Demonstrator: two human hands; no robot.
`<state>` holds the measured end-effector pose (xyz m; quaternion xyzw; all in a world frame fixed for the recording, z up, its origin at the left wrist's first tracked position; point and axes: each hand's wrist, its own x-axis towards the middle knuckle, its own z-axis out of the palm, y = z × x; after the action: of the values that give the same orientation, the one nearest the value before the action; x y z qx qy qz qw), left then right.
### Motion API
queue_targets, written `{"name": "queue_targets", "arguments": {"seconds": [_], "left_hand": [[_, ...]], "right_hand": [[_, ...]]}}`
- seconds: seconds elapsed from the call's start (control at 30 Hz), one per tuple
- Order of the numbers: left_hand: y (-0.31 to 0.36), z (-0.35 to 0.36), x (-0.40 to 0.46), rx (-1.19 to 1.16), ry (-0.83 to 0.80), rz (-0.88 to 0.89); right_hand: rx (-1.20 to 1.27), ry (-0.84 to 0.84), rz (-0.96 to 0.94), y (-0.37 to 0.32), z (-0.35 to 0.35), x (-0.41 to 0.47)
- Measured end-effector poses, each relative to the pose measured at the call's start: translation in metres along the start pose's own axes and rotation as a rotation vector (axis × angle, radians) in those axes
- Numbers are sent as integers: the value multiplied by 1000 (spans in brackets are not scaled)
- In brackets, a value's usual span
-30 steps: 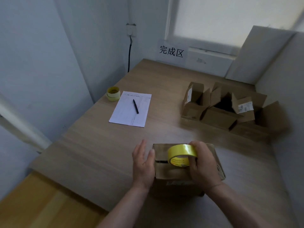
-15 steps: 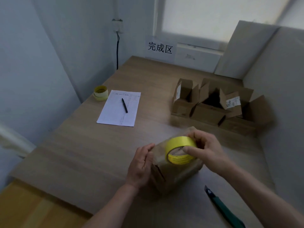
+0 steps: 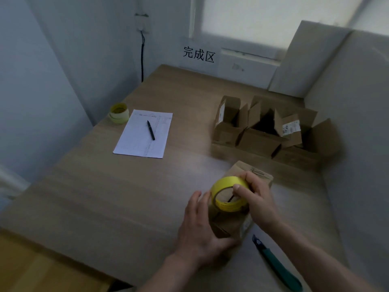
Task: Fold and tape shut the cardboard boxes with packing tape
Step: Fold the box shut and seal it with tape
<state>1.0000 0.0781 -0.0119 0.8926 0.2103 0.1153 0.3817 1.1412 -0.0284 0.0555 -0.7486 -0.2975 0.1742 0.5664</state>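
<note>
A small closed cardboard box (image 3: pixel 255 175) lies slanted on the wooden table (image 3: pixel 126 197) near its front edge. My left hand (image 3: pixel 200 226) grips the box's near left end. My right hand (image 3: pixel 255 197) holds a yellow roll of packing tape (image 3: pixel 228 192) on top of the box, thumb inside the roll's hole. Much of the box top is hidden by the roll and my hands.
Three open cardboard boxes (image 3: pixel 261 140) stand in a row at the back right. A green utility knife (image 3: pixel 277 264) lies right of the box. A paper sheet (image 3: pixel 145 133) with a black pen (image 3: pixel 151 130) and a second tape roll (image 3: pixel 119 112) sit at the left.
The box has been turned so it now lies slanted, with its far end pointing away to the right. My left hand has slid onto its near end. The roll stays on top in my right hand.
</note>
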Motion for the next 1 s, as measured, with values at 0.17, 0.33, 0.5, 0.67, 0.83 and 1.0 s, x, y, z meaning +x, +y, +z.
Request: {"name": "queue_targets", "arguments": {"seconds": [0.17,0.33,0.5,0.67,0.83,1.0], "left_hand": [[4,2,9,-37,36,-35],[-13,-46,23,-3,-71,179],[-23,-87,41,103,-190,325],[-44,-89,40,85,-255,322],[-65,-86,36,86,-254,310],[-71,-89,39,107,-270,331]], "right_hand": [[51,43,28,-2,4,0],[212,-27,72,-6,-6,1],[277,-199,68,-18,-2,11],[145,-268,48,-18,2,18],[-69,-286,123,-17,-13,18],[-622,-404,53,-23,-34,11]]}}
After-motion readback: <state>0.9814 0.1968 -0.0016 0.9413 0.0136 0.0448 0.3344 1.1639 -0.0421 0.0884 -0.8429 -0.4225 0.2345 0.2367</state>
